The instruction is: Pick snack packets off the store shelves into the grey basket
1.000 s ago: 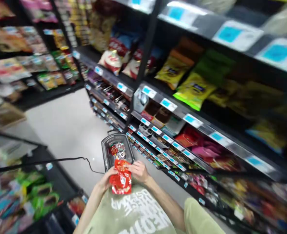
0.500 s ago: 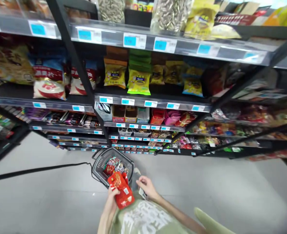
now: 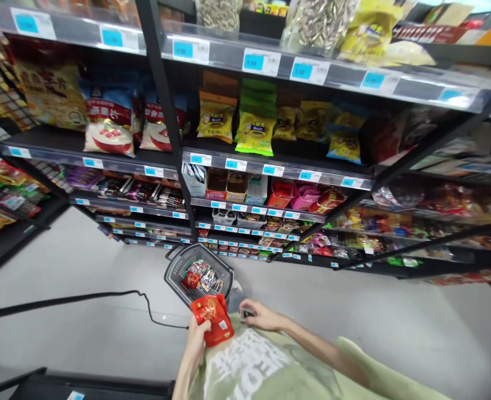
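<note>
My left hand [image 3: 196, 336] is closed around red snack packets [image 3: 213, 321], its thumb pressed across the front one. A second packet seems to lie behind the first. To the right, in front of the shirt, my right hand [image 3: 264, 316] has its fingers curled round a small grey and dark thing [image 3: 246, 314] whose kind I cannot make out. Just beyond the red packets is a dark grey shopping basket [image 3: 174, 276], tilted in view. Red, silver and dark packets [image 3: 201, 276] lie inside it.
Tall black shelving [image 3: 279, 161] with price tags spans the view ahead, stocked with yellow snack bags [image 3: 256, 132], oat bags [image 3: 109, 122] and small boxes. A black strap or cord [image 3: 83, 297] stretches from the left. A dark shelf edge [image 3: 104, 386] lies at bottom left.
The view has turned right to face the shelves. My right hand has come off the red packets and moved right, now with a small grey and dark thing. My left hand keeps the packets.
</note>
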`<move>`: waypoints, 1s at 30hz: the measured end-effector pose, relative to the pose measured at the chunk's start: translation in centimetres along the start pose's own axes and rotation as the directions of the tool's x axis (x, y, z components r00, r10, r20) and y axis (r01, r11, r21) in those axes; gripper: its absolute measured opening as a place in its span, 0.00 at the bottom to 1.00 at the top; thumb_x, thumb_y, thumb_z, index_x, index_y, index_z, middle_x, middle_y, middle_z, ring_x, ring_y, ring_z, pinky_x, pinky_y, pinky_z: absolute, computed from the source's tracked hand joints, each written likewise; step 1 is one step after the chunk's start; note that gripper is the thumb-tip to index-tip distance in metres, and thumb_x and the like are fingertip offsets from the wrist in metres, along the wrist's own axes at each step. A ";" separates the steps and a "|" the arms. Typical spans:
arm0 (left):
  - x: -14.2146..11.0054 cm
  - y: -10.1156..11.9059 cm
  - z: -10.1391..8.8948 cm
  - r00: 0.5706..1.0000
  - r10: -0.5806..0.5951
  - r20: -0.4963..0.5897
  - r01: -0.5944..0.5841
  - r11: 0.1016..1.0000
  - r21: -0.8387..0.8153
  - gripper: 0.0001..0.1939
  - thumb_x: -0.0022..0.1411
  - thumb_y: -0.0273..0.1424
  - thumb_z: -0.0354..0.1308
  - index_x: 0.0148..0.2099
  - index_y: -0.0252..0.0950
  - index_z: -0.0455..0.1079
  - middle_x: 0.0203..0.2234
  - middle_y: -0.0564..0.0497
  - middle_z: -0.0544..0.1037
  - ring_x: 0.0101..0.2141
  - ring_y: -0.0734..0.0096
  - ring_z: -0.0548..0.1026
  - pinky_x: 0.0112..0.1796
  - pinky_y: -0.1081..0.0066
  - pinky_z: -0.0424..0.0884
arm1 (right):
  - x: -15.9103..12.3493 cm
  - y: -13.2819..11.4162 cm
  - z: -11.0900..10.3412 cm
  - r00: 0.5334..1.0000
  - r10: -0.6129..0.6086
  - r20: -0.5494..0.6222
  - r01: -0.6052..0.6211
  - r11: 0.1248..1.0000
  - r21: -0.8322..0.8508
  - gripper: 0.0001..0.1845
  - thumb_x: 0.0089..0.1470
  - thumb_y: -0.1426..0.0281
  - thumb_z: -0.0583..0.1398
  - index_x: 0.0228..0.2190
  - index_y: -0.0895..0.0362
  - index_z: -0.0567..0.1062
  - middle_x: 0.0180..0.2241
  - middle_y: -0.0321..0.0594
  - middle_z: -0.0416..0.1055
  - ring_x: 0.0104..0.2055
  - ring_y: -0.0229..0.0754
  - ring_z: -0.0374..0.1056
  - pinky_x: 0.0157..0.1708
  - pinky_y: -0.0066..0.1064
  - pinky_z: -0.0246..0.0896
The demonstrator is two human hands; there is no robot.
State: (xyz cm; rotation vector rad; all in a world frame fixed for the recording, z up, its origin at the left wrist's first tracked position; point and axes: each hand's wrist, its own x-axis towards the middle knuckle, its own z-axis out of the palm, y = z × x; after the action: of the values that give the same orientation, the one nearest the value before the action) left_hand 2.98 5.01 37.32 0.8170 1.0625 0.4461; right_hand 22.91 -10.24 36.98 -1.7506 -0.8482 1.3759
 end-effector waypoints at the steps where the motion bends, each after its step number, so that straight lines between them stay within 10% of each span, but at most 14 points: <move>1: -0.1 -0.1 -0.1 1.000 0.003 -0.003 -0.003 1.000 -0.002 0.13 0.33 0.23 0.54 0.28 0.37 0.69 0.21 0.57 0.73 0.24 0.71 0.70 0.27 0.74 0.65 | 0.2 -0.2 -0.1 0.999 -0.005 -0.047 0.008 0.998 0.055 0.19 0.43 0.61 0.69 0.38 0.53 0.75 0.35 0.37 0.74 0.39 0.46 0.70 0.43 0.37 0.65; 7: -0.5 0.6 -0.2 1.000 -0.021 0.017 0.021 0.999 -0.025 0.13 0.33 0.22 0.53 0.28 0.37 0.68 0.21 0.56 0.74 0.24 0.71 0.69 0.27 0.74 0.66 | 2.8 -5.6 -3.2 0.952 0.013 -0.306 0.183 0.777 0.602 0.27 0.47 0.51 0.68 0.41 0.56 0.74 0.36 0.41 0.76 0.32 0.44 0.75 0.39 0.39 0.70; 16: -0.3 1.0 -0.2 0.996 -0.055 0.070 0.054 0.998 0.019 0.20 0.34 0.24 0.54 0.35 0.37 0.71 0.25 0.55 0.77 0.27 0.67 0.73 0.31 0.71 0.70 | 3.9 -12.3 -7.8 0.885 -0.059 -0.462 0.426 0.504 0.751 0.19 0.47 0.58 0.71 0.36 0.57 0.78 0.38 0.43 0.77 0.33 0.40 0.73 0.27 0.28 0.65; 30: -1.3 0.8 0.2 1.000 -0.013 0.024 0.013 1.000 0.008 0.15 0.33 0.23 0.54 0.30 0.36 0.70 0.21 0.56 0.74 0.25 0.70 0.71 0.28 0.75 0.67 | 2.8 -13.1 -8.3 0.846 -0.131 -0.516 0.480 0.607 0.633 0.23 0.38 0.65 0.75 0.37 0.58 0.80 0.35 0.39 0.75 0.31 0.36 0.65 0.27 0.28 0.53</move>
State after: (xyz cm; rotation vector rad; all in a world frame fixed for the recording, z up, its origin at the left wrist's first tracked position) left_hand 2.60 4.62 38.75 0.8202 1.0469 0.4207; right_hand 30.91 -2.51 48.12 -1.0874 -0.2389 0.8476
